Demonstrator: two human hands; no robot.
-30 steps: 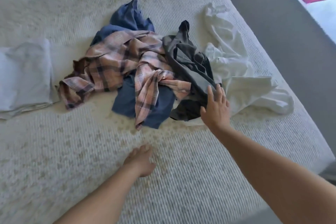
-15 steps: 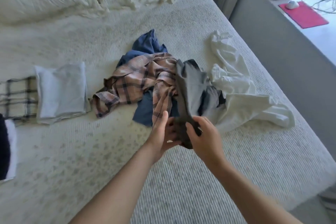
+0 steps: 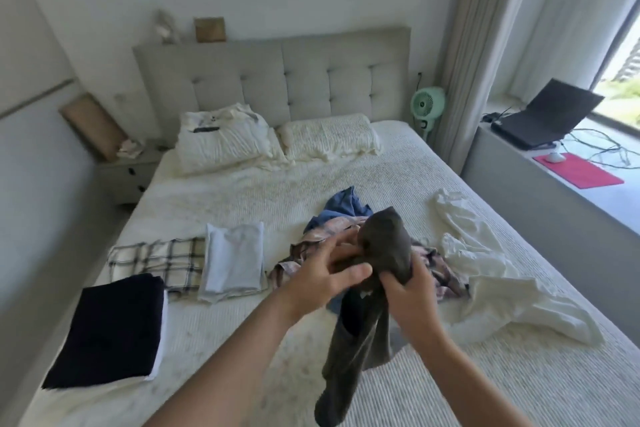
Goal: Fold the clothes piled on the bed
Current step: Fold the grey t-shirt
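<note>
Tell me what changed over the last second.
The dark grey garment was lifted off the pile toward the person; the right hand reached it first, then the left hand came up from the bed and gripped it too. The pink plaid shirt, blue garment and white garment stayed put.

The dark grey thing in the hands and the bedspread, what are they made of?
Dark grey garment: looks like soft, matte knit fabric; it hangs limp and bunches in both hands. Bedspread: seems a woven, ribbed textile, cream and matte, with fine raised lines across it.
</note>
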